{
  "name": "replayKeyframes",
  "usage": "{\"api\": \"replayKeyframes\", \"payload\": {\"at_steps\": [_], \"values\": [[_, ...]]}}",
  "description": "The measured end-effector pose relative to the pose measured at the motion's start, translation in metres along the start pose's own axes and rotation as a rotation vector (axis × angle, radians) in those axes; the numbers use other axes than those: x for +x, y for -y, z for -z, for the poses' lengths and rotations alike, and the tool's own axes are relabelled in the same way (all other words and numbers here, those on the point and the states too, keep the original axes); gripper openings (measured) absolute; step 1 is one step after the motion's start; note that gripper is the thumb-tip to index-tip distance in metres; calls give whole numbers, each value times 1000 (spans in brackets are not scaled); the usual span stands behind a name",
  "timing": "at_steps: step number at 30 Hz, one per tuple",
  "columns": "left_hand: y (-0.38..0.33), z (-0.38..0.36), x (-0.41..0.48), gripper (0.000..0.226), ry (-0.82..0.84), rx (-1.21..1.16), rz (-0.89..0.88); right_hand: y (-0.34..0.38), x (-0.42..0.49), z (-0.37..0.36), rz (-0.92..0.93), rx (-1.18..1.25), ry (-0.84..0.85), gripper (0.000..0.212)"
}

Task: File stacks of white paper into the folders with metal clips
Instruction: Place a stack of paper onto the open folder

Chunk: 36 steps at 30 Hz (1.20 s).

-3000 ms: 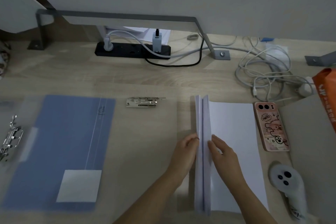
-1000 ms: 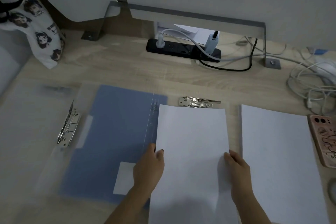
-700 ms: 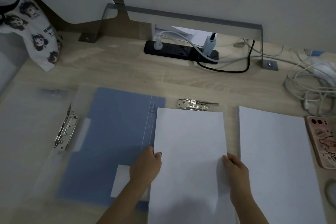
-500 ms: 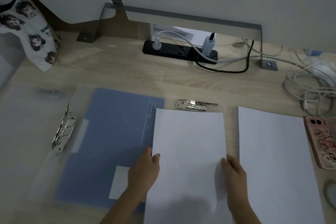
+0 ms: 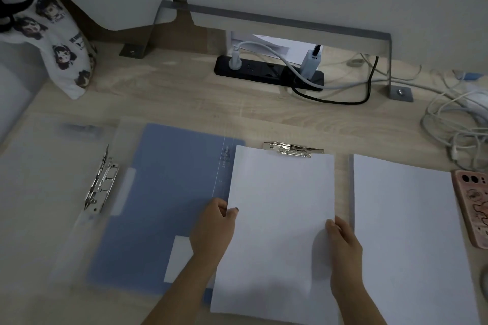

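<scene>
A stack of white paper point(image 5: 280, 208) is held flat over the desk by both hands. My left hand point(image 5: 215, 227) grips its left edge and my right hand point(image 5: 343, 243) grips its right edge. The stack's top edge touches a metal clip point(image 5: 293, 149) at the head of a clear folder. To the left lies an open folder with a blue sheet point(image 5: 163, 192) and a metal lever clip point(image 5: 101, 181) on its left flap. A second white paper stack point(image 5: 412, 232) lies flat at the right.
A pink phone point(image 5: 472, 203) lies at the right edge beside tangled white cables point(image 5: 454, 124). A black power strip point(image 5: 269, 74) sits at the back under a grey metal bracket point(image 5: 277, 18). A printed cloth bag point(image 5: 52, 34) hangs at the back left.
Both hands lifted a stack off the right pile and carried it left. Over the last second it slid forward until its top edge met the metal clip.
</scene>
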State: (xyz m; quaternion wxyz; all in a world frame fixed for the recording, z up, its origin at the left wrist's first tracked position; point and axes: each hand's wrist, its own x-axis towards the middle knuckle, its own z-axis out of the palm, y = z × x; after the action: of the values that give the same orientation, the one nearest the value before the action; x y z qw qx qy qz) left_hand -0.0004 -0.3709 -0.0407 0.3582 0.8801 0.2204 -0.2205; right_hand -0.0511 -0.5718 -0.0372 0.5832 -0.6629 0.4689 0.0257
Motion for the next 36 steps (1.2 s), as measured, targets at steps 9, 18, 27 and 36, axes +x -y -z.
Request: {"api": "replayKeyframes", "payload": {"at_steps": [9,18,27,36], "values": [[5,0,7,13,-104,23,-37,3,3,-6,32,-125,11,23],[5,0,12,12,-86,42,-60,-2,9,-10,35,-195,-25,22],[4,-1,11,13,-94,83,-53,3,10,-8,73,-230,16,10],[4,-1,11,12,-105,118,-68,1,12,-9,99,-314,31,7]]}}
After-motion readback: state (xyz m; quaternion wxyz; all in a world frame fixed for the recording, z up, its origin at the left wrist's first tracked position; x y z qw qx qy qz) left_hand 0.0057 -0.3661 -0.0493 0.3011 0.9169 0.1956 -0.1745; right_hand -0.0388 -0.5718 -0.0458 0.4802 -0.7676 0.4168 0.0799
